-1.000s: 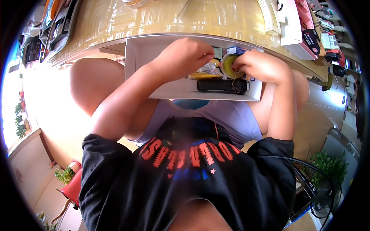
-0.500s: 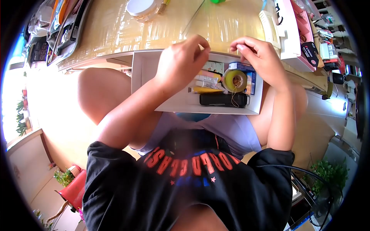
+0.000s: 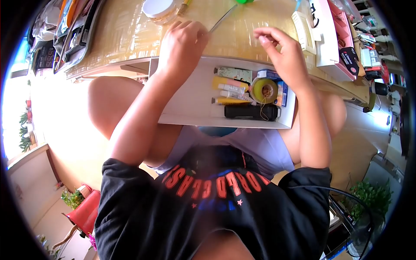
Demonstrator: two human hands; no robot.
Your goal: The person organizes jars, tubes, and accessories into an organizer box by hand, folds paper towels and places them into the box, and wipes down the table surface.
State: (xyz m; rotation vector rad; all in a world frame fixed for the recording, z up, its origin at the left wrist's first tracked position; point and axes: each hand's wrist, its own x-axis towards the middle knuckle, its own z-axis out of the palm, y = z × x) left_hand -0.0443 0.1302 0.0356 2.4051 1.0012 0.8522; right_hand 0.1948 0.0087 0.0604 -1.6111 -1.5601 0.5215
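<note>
My left hand (image 3: 184,47) is over the table, its fingers curled together. A thin grey metal rod (image 3: 223,18) slants up and right from beside its fingertips, which look pinched on the rod's near end; the exact contact is hidden. My right hand (image 3: 279,54) hovers above the drawer's far right edge, fingers bent and thumb apart, with nothing visible in it. Below both hands, the pulled-out white drawer (image 3: 186,106) holds a yellow-green tape roll (image 3: 258,92), several paint-like tubes (image 3: 234,89), a black case (image 3: 245,112) and a blue-white box (image 3: 282,93).
On the table (image 3: 125,39) stand a white-lidded jar (image 3: 158,9) and a green object (image 3: 245,1). A white device (image 3: 302,32) lies beside a pink-and-white box (image 3: 331,47) at right. A stuffed organizer (image 3: 80,34) stands at left. The drawer rests above my thighs.
My left hand has moved up and left, off the drawer, uncovering the tubes. The rod has shifted and tilted further right. My right hand has risen slightly away from the drawer.
</note>
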